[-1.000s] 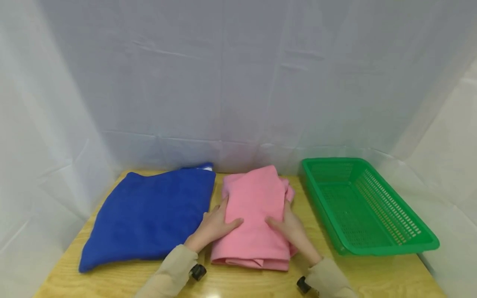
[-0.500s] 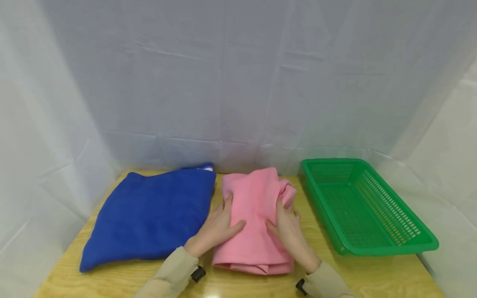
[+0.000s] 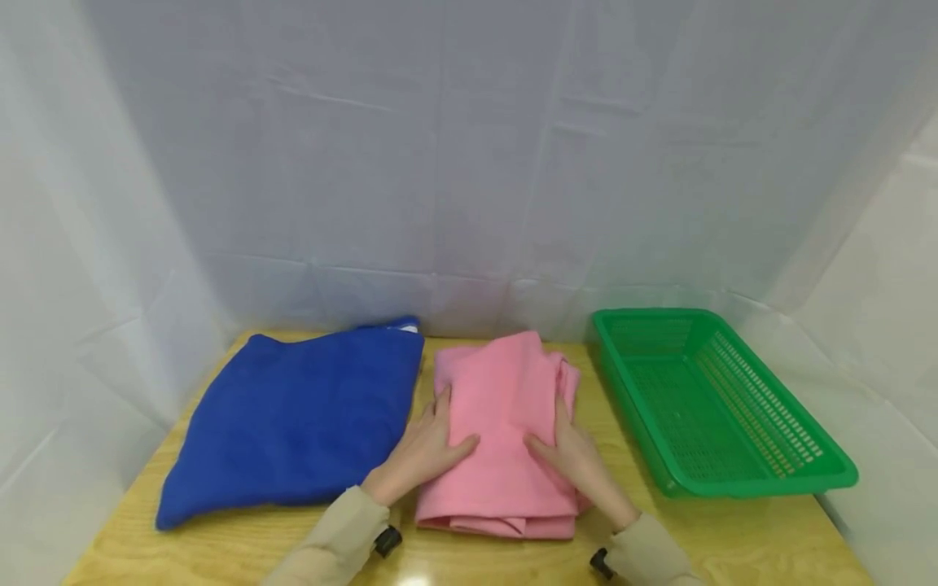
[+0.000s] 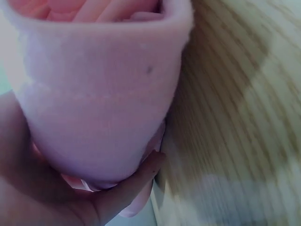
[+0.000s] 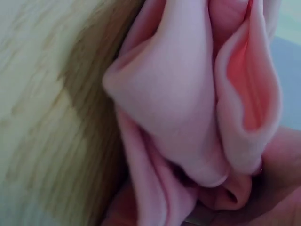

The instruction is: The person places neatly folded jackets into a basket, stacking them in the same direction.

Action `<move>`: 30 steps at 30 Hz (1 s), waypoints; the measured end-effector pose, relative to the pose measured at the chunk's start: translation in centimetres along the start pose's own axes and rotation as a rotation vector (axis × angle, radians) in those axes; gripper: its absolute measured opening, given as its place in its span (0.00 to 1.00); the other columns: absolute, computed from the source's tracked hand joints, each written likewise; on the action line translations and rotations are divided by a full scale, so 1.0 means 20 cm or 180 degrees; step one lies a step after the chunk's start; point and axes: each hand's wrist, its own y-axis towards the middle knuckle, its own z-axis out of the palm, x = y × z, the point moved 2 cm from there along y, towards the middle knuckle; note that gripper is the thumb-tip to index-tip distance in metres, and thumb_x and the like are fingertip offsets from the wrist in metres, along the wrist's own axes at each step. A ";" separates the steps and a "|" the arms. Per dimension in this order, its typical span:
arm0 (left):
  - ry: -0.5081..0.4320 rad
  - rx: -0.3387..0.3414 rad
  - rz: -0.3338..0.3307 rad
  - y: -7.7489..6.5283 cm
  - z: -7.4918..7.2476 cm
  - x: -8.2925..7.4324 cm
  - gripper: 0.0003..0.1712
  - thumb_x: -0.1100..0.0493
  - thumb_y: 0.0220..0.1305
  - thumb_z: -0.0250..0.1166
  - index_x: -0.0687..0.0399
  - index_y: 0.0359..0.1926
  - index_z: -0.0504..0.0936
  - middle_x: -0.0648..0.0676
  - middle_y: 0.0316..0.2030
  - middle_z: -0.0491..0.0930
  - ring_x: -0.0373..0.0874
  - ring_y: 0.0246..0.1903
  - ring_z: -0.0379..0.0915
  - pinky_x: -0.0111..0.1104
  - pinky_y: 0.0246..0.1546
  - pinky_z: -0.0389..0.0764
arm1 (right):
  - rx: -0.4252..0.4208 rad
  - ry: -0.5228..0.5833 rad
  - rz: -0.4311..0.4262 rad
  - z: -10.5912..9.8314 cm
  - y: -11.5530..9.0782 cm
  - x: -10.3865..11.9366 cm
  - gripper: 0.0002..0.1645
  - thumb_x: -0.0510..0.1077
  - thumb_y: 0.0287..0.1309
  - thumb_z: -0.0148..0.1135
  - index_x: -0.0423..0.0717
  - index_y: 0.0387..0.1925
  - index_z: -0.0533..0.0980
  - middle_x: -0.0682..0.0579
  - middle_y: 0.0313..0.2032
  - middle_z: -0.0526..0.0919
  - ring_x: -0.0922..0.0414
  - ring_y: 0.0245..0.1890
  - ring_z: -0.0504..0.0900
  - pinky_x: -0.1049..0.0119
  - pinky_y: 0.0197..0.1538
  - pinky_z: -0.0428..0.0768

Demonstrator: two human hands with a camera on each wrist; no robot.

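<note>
- On the bench (image 3: 498,561), centrally, one pink cloth (image 3: 506,480), side edges held by left hand (image 3: 425,452) and right hand (image 3: 576,457).
- One blue cloth (image 3: 300,423) left, one green basket (image 3: 762,487) right, gaps wider toward the near edge.

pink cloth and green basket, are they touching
Apart: the head view shows a strip of bare wooden table between the pink cloth and the green basket.
</note>
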 end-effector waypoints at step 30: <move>-0.0312 0.0047 0.0316 0.05 -0.17 -0.21 0.57 0.46 0.67 0.64 0.73 0.78 0.41 0.77 0.72 0.54 0.71 0.60 0.70 0.57 0.59 0.74 | -0.0382 0.0280 -0.0426 -0.24 -0.01 0.21 0.56 0.40 0.60 0.69 0.30 0.77 0.45 0.21 0.47 0.78 0.38 0.38 0.83 0.42 0.41 0.82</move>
